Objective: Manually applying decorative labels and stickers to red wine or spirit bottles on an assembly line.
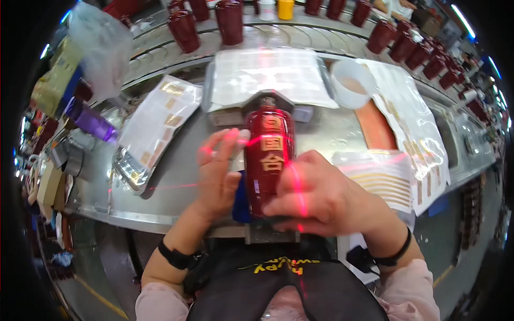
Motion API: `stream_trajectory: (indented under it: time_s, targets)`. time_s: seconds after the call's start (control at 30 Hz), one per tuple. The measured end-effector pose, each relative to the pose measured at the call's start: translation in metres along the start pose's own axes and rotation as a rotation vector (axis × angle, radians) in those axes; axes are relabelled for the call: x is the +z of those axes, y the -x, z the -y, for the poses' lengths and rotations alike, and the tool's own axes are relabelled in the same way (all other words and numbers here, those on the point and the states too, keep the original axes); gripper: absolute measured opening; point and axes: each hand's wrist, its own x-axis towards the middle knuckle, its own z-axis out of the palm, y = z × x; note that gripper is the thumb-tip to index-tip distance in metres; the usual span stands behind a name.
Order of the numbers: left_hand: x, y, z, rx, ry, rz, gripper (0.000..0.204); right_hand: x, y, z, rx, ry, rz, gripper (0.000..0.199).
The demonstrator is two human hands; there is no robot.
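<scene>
A glossy dark red bottle (261,184) with gold characters down its front lies on a dark grey stand (272,233), its neck pointing away from me. Red laser lines cross the bottle and both hands. My left hand (215,174) is at the bottle's left side, fingers apart, with a pale covering on one fingertip close to the glass. My right hand (316,198), slightly blurred, curls its fingers around the bottle's lower right end. Its palm side is hidden. A blue thing (242,200) shows between my left hand and the bottle.
White sheets with gold stickers lie on a metal tray (134,174) at left and on the right (415,125). A white sheet (267,75) covers a box behind the bottle. A white tub (352,84) stands beside it. Dark red bottles (230,24) line the conveyor (300,40).
</scene>
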Motion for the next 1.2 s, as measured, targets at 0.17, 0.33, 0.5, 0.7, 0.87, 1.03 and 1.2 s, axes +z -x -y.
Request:
stream_trajectory:
  time_s: [0.17,0.33,0.5,0.7,0.87,1.03,1.2]
  targets:
    - [-0.006,0.0,-0.008,0.134,-0.174,0.049,0.075,0.017,0.017,-0.006,-0.04,0.32,-0.164,0.017]
    - [-0.007,0.013,-0.027,0.077,-0.03,0.199,0.113,-0.021,0.085,0.012,0.603,0.262,-0.227,0.034]
    - [0.01,0.031,-0.035,-0.03,-0.146,0.201,0.109,-0.097,0.226,-0.017,0.918,0.873,-0.417,0.036]
    - [0.023,0.035,-0.035,-0.082,0.001,0.171,0.102,-0.195,0.393,-0.032,1.315,1.3,-0.32,0.041]
    - [0.026,0.036,-0.037,-0.126,0.055,0.138,0.102,-0.191,0.433,-0.03,1.33,1.3,-0.305,0.042]
    - [0.026,0.041,-0.034,-0.29,0.081,0.096,0.126,-0.191,0.443,-0.04,1.381,1.283,-0.359,0.045]
    - [0.028,0.038,-0.036,-0.301,0.078,0.089,0.125,-0.221,0.428,-0.049,1.413,1.301,-0.233,0.045]
